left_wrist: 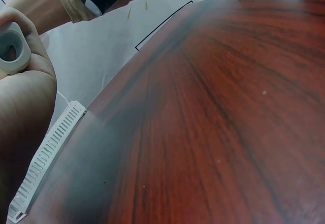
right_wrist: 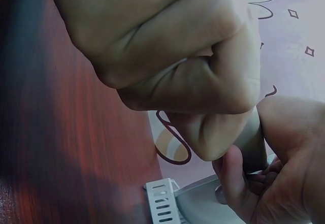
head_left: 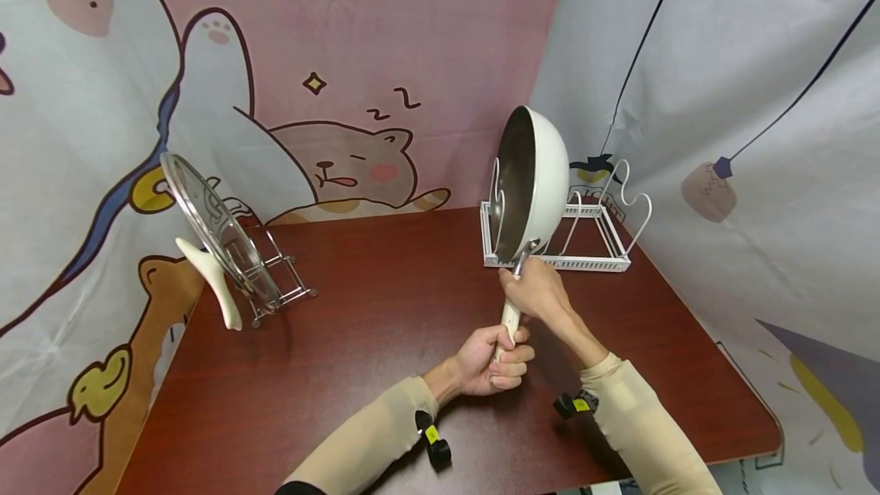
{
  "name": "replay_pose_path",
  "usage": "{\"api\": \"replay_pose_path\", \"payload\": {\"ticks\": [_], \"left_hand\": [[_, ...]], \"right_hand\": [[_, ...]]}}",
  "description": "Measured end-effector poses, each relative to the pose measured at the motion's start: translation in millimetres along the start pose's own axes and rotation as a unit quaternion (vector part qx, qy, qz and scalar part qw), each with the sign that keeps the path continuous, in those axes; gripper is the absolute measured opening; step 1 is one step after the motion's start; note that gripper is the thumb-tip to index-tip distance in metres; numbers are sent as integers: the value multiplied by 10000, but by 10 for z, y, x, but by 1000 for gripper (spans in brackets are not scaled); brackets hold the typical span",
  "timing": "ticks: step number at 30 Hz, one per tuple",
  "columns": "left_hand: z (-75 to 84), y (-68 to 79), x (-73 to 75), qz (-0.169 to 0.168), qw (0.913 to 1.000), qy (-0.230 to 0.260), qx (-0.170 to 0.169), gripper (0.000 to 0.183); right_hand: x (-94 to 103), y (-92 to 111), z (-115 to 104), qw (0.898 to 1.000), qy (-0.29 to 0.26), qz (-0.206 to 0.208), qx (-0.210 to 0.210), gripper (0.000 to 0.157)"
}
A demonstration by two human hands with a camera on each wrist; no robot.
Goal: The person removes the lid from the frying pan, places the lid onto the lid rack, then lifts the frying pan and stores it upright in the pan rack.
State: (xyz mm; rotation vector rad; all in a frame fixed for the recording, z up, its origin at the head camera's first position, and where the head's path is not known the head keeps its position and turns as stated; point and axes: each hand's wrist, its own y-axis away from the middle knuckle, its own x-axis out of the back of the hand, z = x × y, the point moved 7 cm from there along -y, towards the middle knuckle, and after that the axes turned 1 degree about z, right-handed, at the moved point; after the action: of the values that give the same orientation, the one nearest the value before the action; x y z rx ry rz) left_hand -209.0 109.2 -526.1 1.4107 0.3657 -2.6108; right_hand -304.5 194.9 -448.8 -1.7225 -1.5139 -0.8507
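Observation:
A frying pan (head_left: 550, 174), white outside and dark inside, stands on edge with its dark inside facing left. Its lower rim is among the wire dividers of a white rack (head_left: 591, 264); whether it touches the base is hidden. The cream handle (head_left: 511, 315) points toward me. My left hand (head_left: 488, 361) grips the handle's near end, whose hanging hole (left_wrist: 9, 54) shows in the left wrist view. Farther up, close to the pan, my right hand (head_left: 539, 292) grips the handle, its thumb (right_wrist: 231, 170) along it in the right wrist view.
On the left, a glass lid (head_left: 213, 224) with a cream handle (head_left: 216, 281) leans upright in a chrome wire stand (head_left: 296, 292). Printed cloth (head_left: 447, 37) hangs behind the brown table (head_left: 371, 304) and along its sides. The rack's tall wire loops (head_left: 646, 212) rise right of the pan.

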Motion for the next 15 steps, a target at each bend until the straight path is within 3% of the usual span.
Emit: {"api": "replay_pose_path", "payload": {"ticks": [15], "left_hand": [[-5,-8,32,36,10000,-13,-44,22]], "right_hand": [[-4,-31,6,9997,231,57,80,40]]}}
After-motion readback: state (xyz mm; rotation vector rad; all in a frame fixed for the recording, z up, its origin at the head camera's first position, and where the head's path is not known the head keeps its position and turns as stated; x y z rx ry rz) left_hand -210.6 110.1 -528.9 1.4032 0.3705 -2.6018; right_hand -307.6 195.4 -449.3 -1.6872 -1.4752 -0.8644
